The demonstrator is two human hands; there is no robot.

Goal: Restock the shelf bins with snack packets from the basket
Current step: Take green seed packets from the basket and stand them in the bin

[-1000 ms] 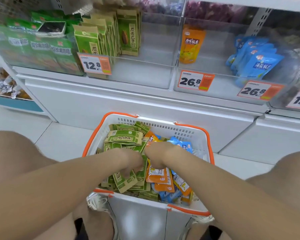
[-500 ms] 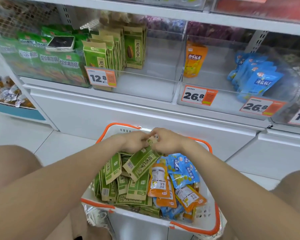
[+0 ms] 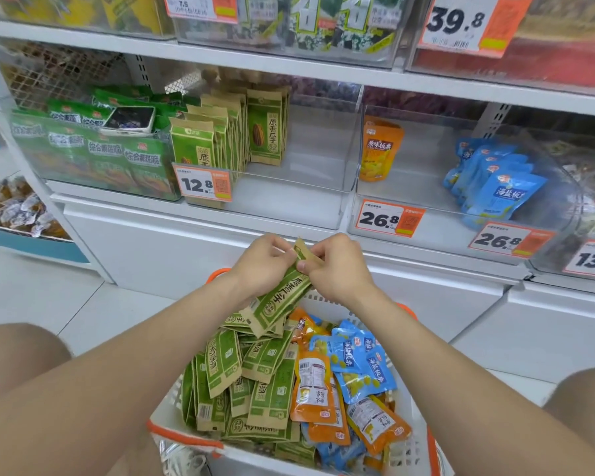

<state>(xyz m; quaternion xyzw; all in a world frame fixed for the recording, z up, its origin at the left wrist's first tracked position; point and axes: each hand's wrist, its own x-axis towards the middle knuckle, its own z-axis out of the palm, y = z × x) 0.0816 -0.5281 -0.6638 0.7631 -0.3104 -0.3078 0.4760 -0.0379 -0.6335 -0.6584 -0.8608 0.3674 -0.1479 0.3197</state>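
Head view, left to right. Left hand (image 3: 265,266) grips a stack of green packets (image 3: 282,298) from the left side, fingers curled round it. Right hand (image 3: 337,269) pinches the stack's upper end, thumb on the near face. The stack is held above the far rim of the basket (image 3: 182,438), clear of the loose packets lying in it. Its long axis runs from lower left to upper right, with the top end pointing toward the shelf.

The matching bin (image 3: 289,187), tagged 12.8, lies up and slightly left of the grip. Green packets there stand upright at its left; the bare floor to the right of that row is almost straight ahead of the hands. Judgement: the left hand is nearer the standing row. The stack needs turning upright before it goes in. Orange bin (image 3: 409,187) lies to the right and is not the target.
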